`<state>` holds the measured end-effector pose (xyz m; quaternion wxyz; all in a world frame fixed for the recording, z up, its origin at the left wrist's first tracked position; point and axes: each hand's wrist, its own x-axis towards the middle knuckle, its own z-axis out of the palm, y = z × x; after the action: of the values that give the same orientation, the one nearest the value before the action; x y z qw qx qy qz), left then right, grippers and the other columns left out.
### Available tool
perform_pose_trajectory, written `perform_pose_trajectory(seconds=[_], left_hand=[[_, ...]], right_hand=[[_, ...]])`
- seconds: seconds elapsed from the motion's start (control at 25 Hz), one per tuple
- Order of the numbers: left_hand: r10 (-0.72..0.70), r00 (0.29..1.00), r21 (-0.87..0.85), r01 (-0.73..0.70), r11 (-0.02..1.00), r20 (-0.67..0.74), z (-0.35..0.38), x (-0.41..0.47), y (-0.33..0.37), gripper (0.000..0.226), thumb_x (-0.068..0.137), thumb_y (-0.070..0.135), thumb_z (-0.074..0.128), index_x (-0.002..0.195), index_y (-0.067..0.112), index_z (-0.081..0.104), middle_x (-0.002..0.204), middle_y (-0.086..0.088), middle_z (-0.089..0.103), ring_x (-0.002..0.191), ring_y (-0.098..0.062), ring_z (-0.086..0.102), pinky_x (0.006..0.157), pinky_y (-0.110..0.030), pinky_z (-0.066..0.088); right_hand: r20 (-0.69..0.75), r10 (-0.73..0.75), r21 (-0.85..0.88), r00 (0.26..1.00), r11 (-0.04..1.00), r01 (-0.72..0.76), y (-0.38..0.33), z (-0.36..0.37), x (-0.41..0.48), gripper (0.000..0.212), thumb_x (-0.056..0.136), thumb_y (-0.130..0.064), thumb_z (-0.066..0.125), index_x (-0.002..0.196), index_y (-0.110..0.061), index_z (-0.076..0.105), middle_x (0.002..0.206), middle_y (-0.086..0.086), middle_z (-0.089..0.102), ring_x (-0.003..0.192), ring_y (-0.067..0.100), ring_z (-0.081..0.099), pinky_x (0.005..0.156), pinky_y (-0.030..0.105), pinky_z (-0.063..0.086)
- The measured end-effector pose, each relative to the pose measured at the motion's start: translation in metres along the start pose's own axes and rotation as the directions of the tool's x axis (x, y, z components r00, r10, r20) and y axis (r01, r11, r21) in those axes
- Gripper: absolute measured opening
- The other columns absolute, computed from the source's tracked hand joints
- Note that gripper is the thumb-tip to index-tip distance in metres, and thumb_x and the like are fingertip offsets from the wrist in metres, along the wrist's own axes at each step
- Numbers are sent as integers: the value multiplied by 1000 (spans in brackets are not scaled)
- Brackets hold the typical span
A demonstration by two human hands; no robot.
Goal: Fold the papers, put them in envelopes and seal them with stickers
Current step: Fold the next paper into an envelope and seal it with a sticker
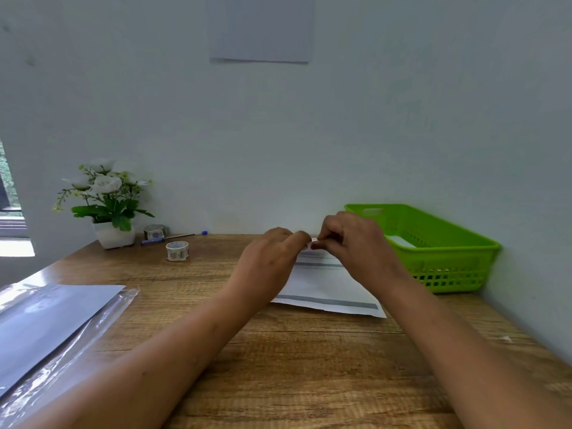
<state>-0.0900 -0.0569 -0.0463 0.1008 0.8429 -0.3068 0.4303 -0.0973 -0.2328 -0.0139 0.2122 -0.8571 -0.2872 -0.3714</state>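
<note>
Envelope (322, 286) – white, with grey bands across its near and far parts – lies flat on the wooden table (294, 366), its left portion hidden under the left forearm.

Both hands meet above the envelope's far edge. The left hand (272, 258) has its fingers curled in and its fingertips closed on a small white piece (311, 244). The right hand (356, 243) pinches the same piece from the other side, fingers bunched tightly. Whether the piece is a sticker or part of the flap cannot be told – it is too small and mostly covered by the fingers.

Just to the right of the envelope stands a green basket (448, 274) against the wall; a white item (402, 242) lies inside it, only partly in view.

Well to the left of the envelope and farther back, a patterned sticker roll (177, 250) stands on the table. A second roll (154, 232) and a blue pen (161, 239) sit behind that, beside a potted plant (106, 199) with white flowers.

To the near left of the envelope lies a clear plastic sleeve (102, 317) holding grey sheets (46, 320).

A pale sheet (261, 29) hangs on the wall above the envelope.
</note>
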Motion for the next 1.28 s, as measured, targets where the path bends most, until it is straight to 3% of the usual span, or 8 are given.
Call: perform_pose_trajectory(seconds=[0.2,0.4,0.52,0.64,0.84,0.96,1.12,1.28], left_hand=[[-194,961,-147,167,975,-195,-22,10,-3,18,91,15,41,96,13,58,69,0,63,56,-16,57,51,-29,49],[-658,667,-497,464,733,-349,-46,26,-31,8,97,13,41,95,15,48,69,8,51,56,0,46,46,-12,35],[-840,533,-733,528,429,-107,-45,23,-58,17,98,21,38,85,28,46,83,-1,58,74,-20,56,65,-35,49],[-875,437,-812,575,97,206,-43,14,-77,18,100,21,37,90,26,51,100,-12,60,84,-28,60,74,-48,54],[-760,242,-554,812,-182,603,-38,-9,-99,26,100,14,39,123,4,47,110,-17,59,89,-29,59,75,-45,51],[-759,93,-268,957,-110,644,-40,-21,-108,30,94,14,52,122,3,47,110,-16,58,93,-28,57,82,-40,51],[-788,44,164,970,182,615,-42,-23,-118,47,89,25,62,126,4,43,103,-14,54,76,-23,51,62,-31,47],[-902,255,402,829,390,349,-42,-38,-132,42,88,31,59,121,7,53,103,-11,62,89,-24,60,70,-31,49]], right_hand=[[-209,135,238,968,968,-84,1,4,2,22,78,-31,73,83,-14,60,70,0,58,64,15,56,58,23,43],[-59,489,528,870,755,-389,18,18,0,65,85,-35,63,141,-28,30,137,3,40,125,21,46,103,37,42],[90,662,664,744,517,-540,22,18,1,81,80,-53,59,146,-40,14,152,0,25,136,21,35,111,45,33],[316,672,823,670,158,-546,28,17,2,76,85,-37,63,146,-37,18,143,2,43,120,23,52,92,41,49],[410,652,760,637,142,-634,26,20,-1,58,89,-3,59,140,-18,36,119,10,59,100,26,62,66,32,55],[416,690,648,592,232,-725,25,20,-3,61,85,1,62,139,-14,38,123,14,57,104,30,61,67,36,55],[390,660,282,642,578,-766,22,24,-7,49,83,-10,67,129,-8,50,101,3,57,93,22,60,68,33,55],[336,577,-117,744,810,-575,23,30,-9,53,85,-24,65,133,-11,48,134,11,51,124,25,47,99,29,38]])
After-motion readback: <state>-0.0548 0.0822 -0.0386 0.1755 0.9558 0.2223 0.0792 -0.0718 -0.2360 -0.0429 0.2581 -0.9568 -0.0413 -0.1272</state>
